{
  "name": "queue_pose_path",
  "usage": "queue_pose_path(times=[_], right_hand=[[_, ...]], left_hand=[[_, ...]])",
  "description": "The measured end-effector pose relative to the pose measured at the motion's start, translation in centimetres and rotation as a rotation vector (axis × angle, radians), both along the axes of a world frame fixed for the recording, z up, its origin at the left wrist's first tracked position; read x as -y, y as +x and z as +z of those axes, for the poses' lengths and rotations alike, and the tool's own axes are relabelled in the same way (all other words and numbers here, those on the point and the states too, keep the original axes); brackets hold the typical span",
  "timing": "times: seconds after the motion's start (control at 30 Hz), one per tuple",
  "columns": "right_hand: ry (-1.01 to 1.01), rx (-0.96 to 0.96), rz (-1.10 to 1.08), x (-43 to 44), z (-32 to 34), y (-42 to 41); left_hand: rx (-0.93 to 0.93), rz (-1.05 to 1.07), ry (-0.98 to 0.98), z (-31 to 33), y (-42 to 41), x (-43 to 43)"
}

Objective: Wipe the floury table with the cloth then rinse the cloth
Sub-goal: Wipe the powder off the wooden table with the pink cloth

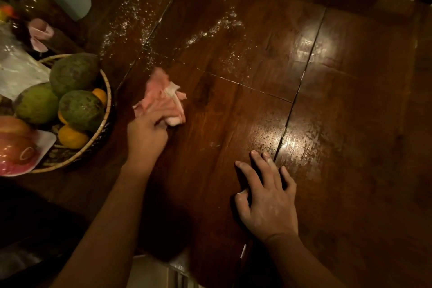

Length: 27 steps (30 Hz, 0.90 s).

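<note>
Dark wooden worktop (pixel 339 100) shows flour (pixel 219 25) streaked across its far side. Left hand (pixel 146 133), arm stretched forward, clenches its fingers on the crumpled pink cloth (pixel 163 98) lying on the wood beside a woven basket (pixel 106 91) of green fruits (pixel 74 72) and oranges (pixel 72 137). Right hand (pixel 266 201) rests flat, fingers spread and released.

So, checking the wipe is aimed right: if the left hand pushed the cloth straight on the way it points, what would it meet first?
Most likely the scattered flour just beyond the cloth the left hand grips, along the plank seam; nothing else seems to stand in that line first.
</note>
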State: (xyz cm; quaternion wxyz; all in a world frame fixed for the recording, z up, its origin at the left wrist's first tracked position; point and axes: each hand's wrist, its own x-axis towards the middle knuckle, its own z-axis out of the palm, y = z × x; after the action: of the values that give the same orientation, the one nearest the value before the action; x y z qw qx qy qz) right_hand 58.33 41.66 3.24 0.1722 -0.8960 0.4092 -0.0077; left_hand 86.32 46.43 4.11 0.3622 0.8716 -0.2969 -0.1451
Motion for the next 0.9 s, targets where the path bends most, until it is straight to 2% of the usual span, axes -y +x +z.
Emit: queue_pose_path(times=[0.07, 0.17, 0.23, 0.3, 0.4, 0.47, 0.57, 0.63, 0.67, 0.73, 0.83, 0.9], right_hand=[[0.009, 0.007, -0.001, 0.1, 0.0, 0.1], [0.015, 0.002, 0.002, 0.1, 0.2, 0.3], [0.015, -0.002, -0.002, 0.1, 0.1, 0.2], [0.014, -0.008, -0.006, 0.0, 0.2, 0.0], [0.017, -0.011, -0.01, 0.0, 0.2, 0.1], [0.02, -0.018, -0.004, -0.1, 0.3, 0.1], [0.035, -0.02, -0.011, 0.0, 0.2, 0.1], [0.038, -0.025, -0.008, -0.2, 0.2, 0.0], [0.035, -0.024, -0.009, -0.1, 0.2, 0.0], [0.029, -0.025, -0.008, 0.1, 0.1, 0.1], [0.025, -0.037, -0.012, 0.2, 0.1, 0.0], [0.013, -0.04, -0.013, 0.1, 0.1, 0.0]], left_hand=[[0.073, 0.029, 0.058, 0.1, -1.3, 3.3], [0.226, -0.275, 0.182, -0.9, -3.2, 10.1], [0.19, -0.472, 0.231, -1.0, -4.7, 14.4], [0.121, -0.726, 0.199, -1.0, -6.2, 17.2], [0.057, -1.092, 0.19, -2.6, -5.9, 17.7], [0.055, -1.077, 0.132, -3.2, -3.5, 17.6], [0.079, -0.663, -0.003, -2.1, -0.7, 19.7], [0.093, -0.395, 0.143, -1.0, -1.0, 21.4], [0.108, -0.35, 0.21, -0.7, -1.8, 22.2], [0.11, -0.466, 0.203, -0.8, -3.6, 22.8], [0.015, -0.813, 0.113, -1.1, -5.3, 20.8], [-0.019, -0.898, 0.108, -0.4, -6.1, 17.4]])
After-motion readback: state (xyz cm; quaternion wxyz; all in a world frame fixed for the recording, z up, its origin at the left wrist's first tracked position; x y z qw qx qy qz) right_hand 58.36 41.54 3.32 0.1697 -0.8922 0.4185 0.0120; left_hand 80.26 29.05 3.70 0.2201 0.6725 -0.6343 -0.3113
